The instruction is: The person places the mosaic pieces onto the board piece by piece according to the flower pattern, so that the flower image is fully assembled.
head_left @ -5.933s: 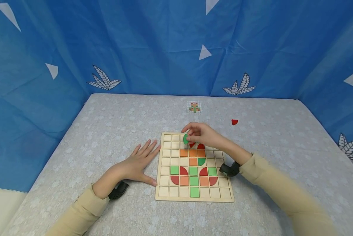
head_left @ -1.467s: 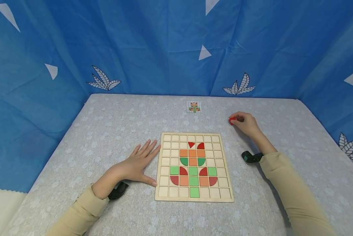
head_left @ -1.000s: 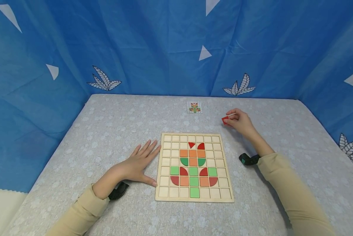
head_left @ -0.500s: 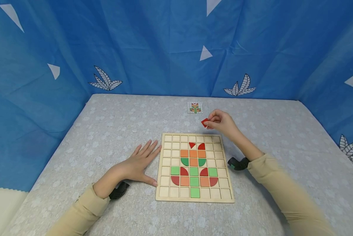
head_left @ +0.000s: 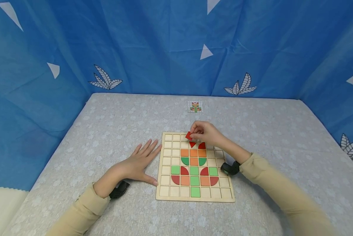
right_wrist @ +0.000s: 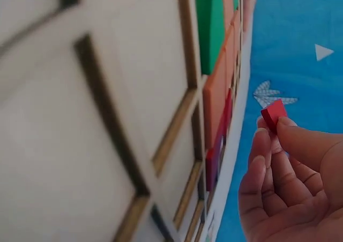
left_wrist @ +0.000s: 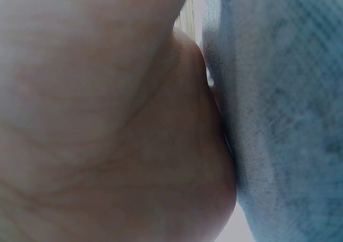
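Note:
My right hand (head_left: 205, 133) pinches a red quarter-circle tile (head_left: 189, 135) between thumb and fingers, over the upper part of a wooden grid board (head_left: 195, 199). In the right wrist view the same red tile (right_wrist: 274, 114) shows between the thumb and fingertips. Just below it on the board lies a red triangle tile (head_left: 192, 144), with another red quarter-circle tile (head_left: 202, 146) to its right. Green, orange and red tiles fill several cells further down. My left hand (head_left: 136, 165) lies flat on the table, fingers spread, at the board's left edge.
A small pattern card (head_left: 195, 107) with a coloured flower design lies behind the board. The table (head_left: 120, 111) has a pale flowered cloth. A blue curtain (head_left: 153, 49) hangs along its back and sides.
A green quarter-circle tile was set on the board. My right hand then picked the red tile off the table at the right and carried it left over the board. The left hand stays put.

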The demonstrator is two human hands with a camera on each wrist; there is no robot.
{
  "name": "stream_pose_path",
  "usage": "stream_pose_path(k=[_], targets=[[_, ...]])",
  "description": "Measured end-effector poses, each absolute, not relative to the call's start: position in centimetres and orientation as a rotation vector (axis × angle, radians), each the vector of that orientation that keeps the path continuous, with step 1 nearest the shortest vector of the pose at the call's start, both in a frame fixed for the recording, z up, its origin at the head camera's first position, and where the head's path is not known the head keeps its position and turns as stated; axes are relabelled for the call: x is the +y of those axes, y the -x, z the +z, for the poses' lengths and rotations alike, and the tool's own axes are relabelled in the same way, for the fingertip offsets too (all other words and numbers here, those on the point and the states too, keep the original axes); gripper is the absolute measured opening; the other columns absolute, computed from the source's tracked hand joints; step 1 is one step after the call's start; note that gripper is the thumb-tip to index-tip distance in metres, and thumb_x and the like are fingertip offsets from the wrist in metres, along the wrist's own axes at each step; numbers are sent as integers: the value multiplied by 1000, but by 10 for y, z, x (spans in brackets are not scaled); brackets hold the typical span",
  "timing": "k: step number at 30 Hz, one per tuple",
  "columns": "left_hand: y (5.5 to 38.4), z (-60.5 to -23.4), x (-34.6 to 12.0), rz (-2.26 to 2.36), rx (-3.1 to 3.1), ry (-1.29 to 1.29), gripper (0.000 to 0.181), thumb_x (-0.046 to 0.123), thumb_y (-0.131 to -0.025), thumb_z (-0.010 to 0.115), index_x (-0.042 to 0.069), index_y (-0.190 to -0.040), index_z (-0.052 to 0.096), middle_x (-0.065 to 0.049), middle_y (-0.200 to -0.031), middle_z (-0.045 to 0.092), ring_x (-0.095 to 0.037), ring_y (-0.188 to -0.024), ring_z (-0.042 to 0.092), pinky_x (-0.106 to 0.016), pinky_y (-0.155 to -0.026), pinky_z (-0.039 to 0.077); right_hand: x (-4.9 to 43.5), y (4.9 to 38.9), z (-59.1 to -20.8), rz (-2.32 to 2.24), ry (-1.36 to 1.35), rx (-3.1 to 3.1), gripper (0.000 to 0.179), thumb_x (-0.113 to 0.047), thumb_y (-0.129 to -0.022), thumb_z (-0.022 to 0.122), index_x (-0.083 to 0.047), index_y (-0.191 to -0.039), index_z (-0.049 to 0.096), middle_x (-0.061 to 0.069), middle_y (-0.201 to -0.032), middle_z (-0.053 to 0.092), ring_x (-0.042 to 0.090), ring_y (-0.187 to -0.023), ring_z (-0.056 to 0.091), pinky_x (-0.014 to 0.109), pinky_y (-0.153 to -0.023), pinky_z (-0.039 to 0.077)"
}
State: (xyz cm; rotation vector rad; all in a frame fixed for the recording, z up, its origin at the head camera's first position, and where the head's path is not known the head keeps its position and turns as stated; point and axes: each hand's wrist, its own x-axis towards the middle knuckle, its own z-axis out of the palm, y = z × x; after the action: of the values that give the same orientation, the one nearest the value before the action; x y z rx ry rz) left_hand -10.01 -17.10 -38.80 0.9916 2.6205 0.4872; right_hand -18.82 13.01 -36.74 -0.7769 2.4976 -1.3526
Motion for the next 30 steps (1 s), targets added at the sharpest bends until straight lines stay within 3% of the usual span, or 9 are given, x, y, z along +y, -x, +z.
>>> stream_pose_path(k=[30], targets=[[101,-388,-171,460,2630,-1000,124,74,-65,63,6,-151,4,-14,-154,-8,-32,-138,-12,-53,-106,-6,117,185,-378,-1180,1015,2397,10,-2,-86,68,-9,-85,59,0,-73,61,14,-60,56,27,-54,47]])
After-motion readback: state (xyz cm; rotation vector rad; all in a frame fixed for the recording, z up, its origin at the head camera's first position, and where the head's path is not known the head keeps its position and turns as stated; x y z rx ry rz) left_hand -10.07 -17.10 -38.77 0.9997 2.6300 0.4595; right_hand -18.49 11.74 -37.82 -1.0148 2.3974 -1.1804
